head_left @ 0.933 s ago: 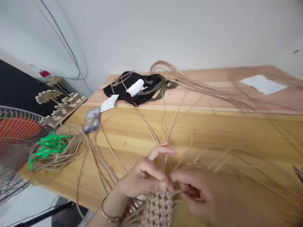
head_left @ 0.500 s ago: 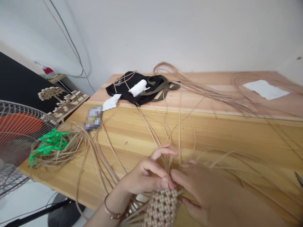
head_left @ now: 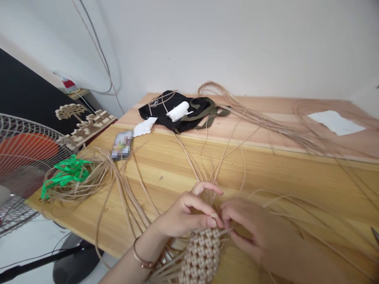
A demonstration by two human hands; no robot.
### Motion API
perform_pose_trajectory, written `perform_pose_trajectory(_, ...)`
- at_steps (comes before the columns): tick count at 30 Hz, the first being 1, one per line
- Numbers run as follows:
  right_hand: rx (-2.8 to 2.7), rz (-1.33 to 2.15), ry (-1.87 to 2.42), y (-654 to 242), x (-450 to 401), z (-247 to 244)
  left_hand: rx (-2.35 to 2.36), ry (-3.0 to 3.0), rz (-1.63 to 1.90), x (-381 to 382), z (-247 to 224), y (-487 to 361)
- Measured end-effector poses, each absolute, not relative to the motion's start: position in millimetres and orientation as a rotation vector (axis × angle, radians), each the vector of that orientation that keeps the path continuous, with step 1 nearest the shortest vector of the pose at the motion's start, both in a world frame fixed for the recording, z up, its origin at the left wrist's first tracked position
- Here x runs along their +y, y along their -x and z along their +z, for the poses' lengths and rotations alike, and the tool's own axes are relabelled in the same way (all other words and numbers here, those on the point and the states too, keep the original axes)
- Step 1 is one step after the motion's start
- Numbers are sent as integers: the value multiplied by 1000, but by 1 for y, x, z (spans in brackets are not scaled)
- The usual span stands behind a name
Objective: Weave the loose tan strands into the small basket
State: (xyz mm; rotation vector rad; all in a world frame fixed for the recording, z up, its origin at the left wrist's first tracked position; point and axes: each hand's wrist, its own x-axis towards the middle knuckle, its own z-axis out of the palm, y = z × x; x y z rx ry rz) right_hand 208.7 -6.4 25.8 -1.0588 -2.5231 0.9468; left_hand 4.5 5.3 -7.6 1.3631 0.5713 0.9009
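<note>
A woven piece of tan cane strands stands in front of me at the bottom of the view, its top edge under my fingers. My left hand pinches at that top edge with thumb and index finger, where loose strands come out; the other fingers are raised. Just right of it, my right hand is somewhat blurred, its fingers closed on a cane strand at the upper right corner of the weave. More loose strands fan out beyond my hands across the table.
On the wooden table lie a black bag with a white paper roll, a long cane bundle, paper and a coil with green ties. A fan stands left. A dark pointed tip shows at right.
My right hand has shifted slightly right and away from my left fingertips, with a strand showing between them. My left hand keeps its pinch. The whole view has moved a little.
</note>
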Motion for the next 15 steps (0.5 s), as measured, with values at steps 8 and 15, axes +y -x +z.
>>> perform_pose_trajectory(8,-2660,1020,851,-206,2,25,545,-1373,860,8,-5,-6)
perform_pose_trajectory(15,-2708,1057,1051,-207,0,18,610,-1420,816,10,-2,-7)
